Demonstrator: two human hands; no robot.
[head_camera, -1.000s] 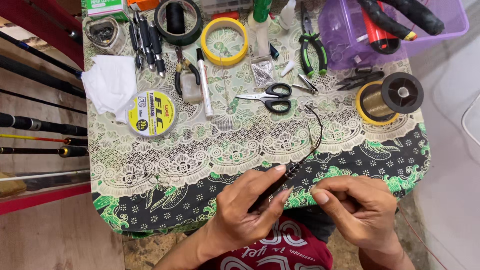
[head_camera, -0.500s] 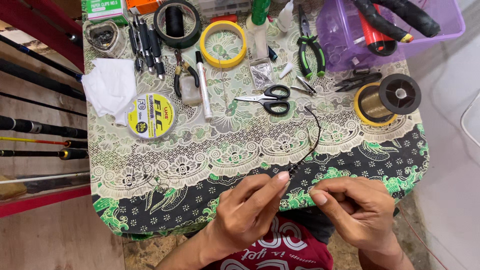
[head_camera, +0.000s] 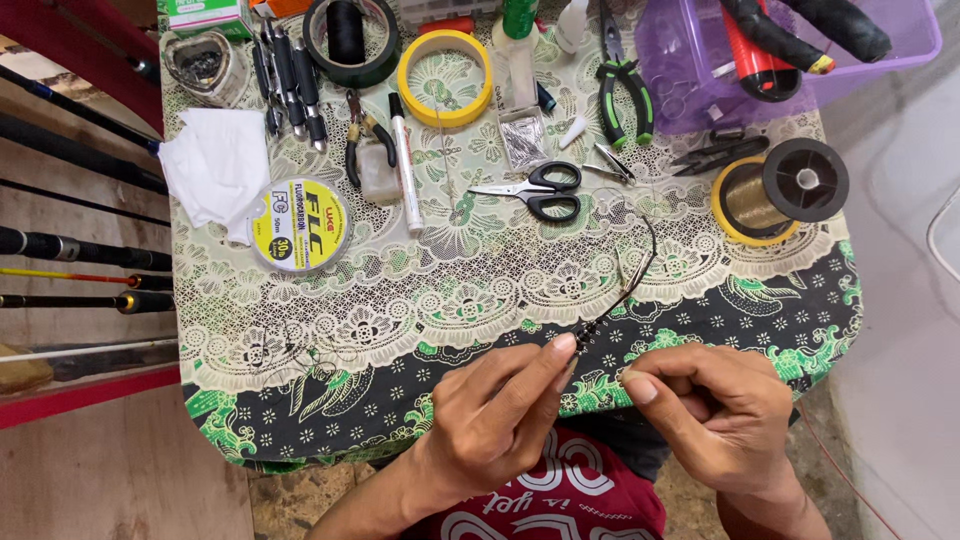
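A person works at a small table (head_camera: 300, 400) covered in a green, cream and black floral cloth, seen from above. The left hand (head_camera: 500, 410) pinches the near end of a thin dark wire rig (head_camera: 640, 270) between thumb and forefinger, the fingertips (head_camera: 563, 345) closed together on it just at the cloth's dark border. From that pinch the wire rig rises away from the person and curves toward the black-handled scissors (head_camera: 540, 190) at the table's centre. The right hand (head_camera: 720, 410) sits just beside the left, its fingers curled inward with the thumb (head_camera: 640, 387) pressed toward the forefinger; whether it grips a fine line cannot be told.

Left of the scissors lies a round yellow-labelled spool of fishing line (head_camera: 300, 225), flat on the cloth, touching a crumpled white tissue (head_camera: 215, 165). Beyond that spool, at the table's far left corner, a green and white box (head_camera: 205, 15) shows only its edge. A white marker pen (head_camera: 405, 170) lies between the yellow-labelled spool and the scissors, beside a yellow tape ring (head_camera: 445, 75) and a black tape roll (head_camera: 350, 40). Right of the scissors stand green-handled pliers (head_camera: 625, 95), a black spool of golden line (head_camera: 780, 190) and a clear purple tub (head_camera: 700, 80) holding black and red handles. Fishing rods (head_camera: 80, 250) lie off the table's left edge.
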